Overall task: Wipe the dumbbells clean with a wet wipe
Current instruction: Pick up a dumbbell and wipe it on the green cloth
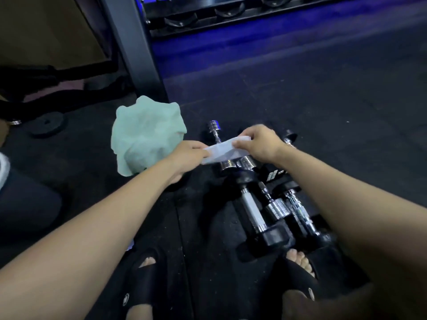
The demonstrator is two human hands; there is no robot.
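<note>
I watched the left hand (191,153) and right hand (258,144) pinch opposite ends of a thin white wet wipe (220,152), apparently stretching it flat, just above the cluster of chrome-handled, black-ended dumbbells (254,211) awaiting cleaning on the dark rubber floor (323,100).

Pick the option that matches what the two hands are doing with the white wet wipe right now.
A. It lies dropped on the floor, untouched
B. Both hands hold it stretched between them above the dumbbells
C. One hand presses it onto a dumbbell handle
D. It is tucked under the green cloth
B: the left hand and right hand each pinch an end of the wet wipe, held above the dumbbells.
</note>
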